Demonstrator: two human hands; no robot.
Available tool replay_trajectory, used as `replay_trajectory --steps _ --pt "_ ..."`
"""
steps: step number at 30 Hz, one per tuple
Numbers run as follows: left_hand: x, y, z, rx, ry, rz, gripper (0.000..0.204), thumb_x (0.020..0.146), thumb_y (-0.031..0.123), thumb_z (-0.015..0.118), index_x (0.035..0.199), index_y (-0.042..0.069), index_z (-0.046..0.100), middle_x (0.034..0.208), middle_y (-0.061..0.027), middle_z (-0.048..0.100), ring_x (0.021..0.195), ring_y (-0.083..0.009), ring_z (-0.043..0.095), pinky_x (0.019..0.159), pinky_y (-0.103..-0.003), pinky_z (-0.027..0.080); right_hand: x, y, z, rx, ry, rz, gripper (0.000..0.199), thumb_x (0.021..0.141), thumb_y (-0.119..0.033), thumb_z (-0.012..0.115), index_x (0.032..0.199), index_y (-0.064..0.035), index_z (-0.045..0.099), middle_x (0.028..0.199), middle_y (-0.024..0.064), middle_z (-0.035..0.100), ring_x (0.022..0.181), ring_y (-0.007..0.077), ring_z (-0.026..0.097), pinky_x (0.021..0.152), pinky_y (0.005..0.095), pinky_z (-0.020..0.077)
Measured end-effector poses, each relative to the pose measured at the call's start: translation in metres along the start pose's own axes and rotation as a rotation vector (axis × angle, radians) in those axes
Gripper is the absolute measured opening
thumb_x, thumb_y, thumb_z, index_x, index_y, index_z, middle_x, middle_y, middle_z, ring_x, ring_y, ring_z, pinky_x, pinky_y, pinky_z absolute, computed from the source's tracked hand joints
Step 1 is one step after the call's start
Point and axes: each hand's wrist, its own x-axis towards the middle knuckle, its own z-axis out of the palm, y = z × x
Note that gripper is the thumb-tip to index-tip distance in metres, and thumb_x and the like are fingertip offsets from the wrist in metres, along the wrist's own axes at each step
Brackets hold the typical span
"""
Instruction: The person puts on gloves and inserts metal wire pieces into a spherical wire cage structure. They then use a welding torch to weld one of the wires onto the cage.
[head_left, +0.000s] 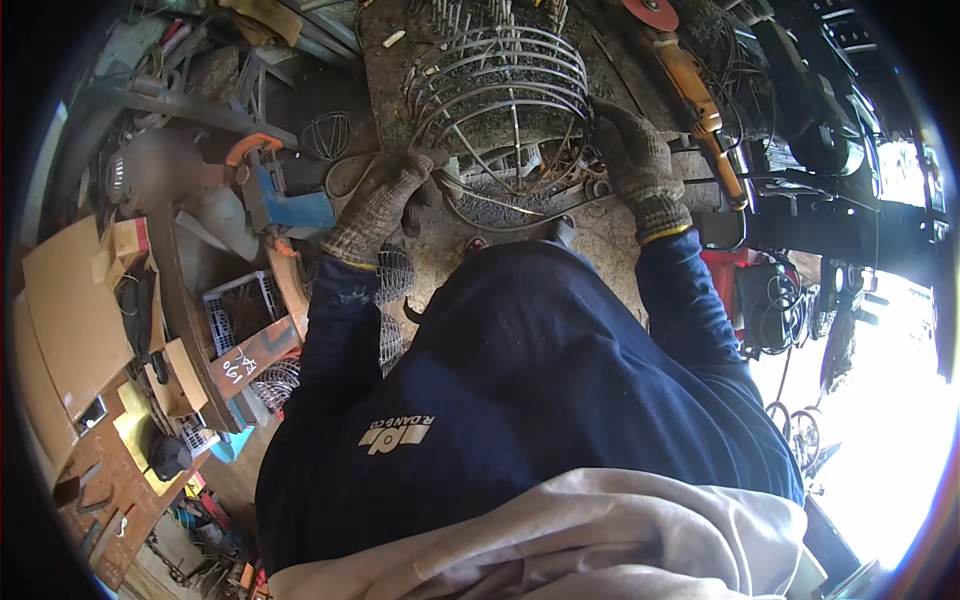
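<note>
A domed wire cage (513,112) of curved metal rings crossed by ribs stands on the dark workbench (400,68) in front of me. My left hand (388,200), in a grey-brown knitted glove, closes around its near left edge. On the opposite side, my right hand (640,165), gloved the same way, grips the cage's right rim. The fingertips of both hands are partly hidden by the gloves and wires. Past the cage, several upright metal rods (500,14) stick up from the bench.
An orange angle grinder (692,88) with a red disc lies right of the cage, near dark cables and machinery. To the left are a blue clamp-like tool (285,207), a loose wire whisk shape (327,136) and cardboard (72,310). Finished-looking wire pieces (277,384) lie lower left.
</note>
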Motion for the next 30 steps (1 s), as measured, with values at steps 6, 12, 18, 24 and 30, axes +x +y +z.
replay_trajectory --steps 6,12,18,24,30 --pt "-0.011 0.006 0.016 0.189 0.116 -0.015 0.027 0.096 0.02 0.063 0.118 0.005 0.062 0.078 0.0049 0.059 0.059 -0.0029 0.051 0.052 -0.017 0.04 -0.022 -0.016 0.003 -0.114 0.003 0.08 0.035 0.096 -0.033 0.053 0.118 -0.0075 0.066 0.1 0.0162 0.07 0.095 0.031 0.068 0.081 0.0407 0.0526" --pt "-0.022 0.006 0.025 0.194 0.13 0.102 0.026 0.098 0.022 0.057 0.113 0.002 0.062 0.093 -0.0011 0.065 0.075 -0.0071 0.056 0.063 -0.022 0.047 -0.038 0.007 0.019 0.114 0.152 0.143 0.029 0.096 -0.028 0.055 0.114 -0.0075 0.067 0.093 0.0137 0.069 0.087 0.0289 0.067 0.078 0.0373 0.0526" --pt "-0.021 0.006 0.032 0.155 0.086 0.173 0.024 0.098 0.016 0.056 0.113 -0.001 0.063 0.096 -0.0038 0.066 0.085 -0.0097 0.058 0.076 -0.025 0.047 -0.063 0.053 0.044 0.308 0.172 0.153 0.025 0.094 -0.023 0.059 0.111 -0.0062 0.067 0.094 0.0135 0.068 0.09 0.0252 0.066 0.079 0.0339 0.0518" --pt "-0.014 0.001 0.029 0.434 0.194 0.233 0.023 0.094 0.016 0.061 0.109 -0.001 0.064 0.096 -0.0018 0.061 0.084 -0.0099 0.054 0.078 -0.027 0.045 -0.053 0.032 0.03 0.141 0.058 0.124 0.026 0.091 -0.025 0.063 0.109 -0.0075 0.069 0.093 0.0137 0.068 0.09 0.0279 0.066 0.083 0.0369 0.0517" --pt "0.003 -0.029 0.013 0.488 0.255 0.301 0.019 0.092 0.016 0.062 0.102 -0.001 0.063 0.092 -0.0029 0.059 0.086 -0.0108 0.052 0.081 -0.028 0.044 -0.045 0.033 0.024 0.196 0.057 0.086 0.03 0.091 -0.027 0.061 0.113 -0.009 0.068 0.102 0.0156 0.07 0.098 0.0334 0.066 0.087 0.0415 0.0516"
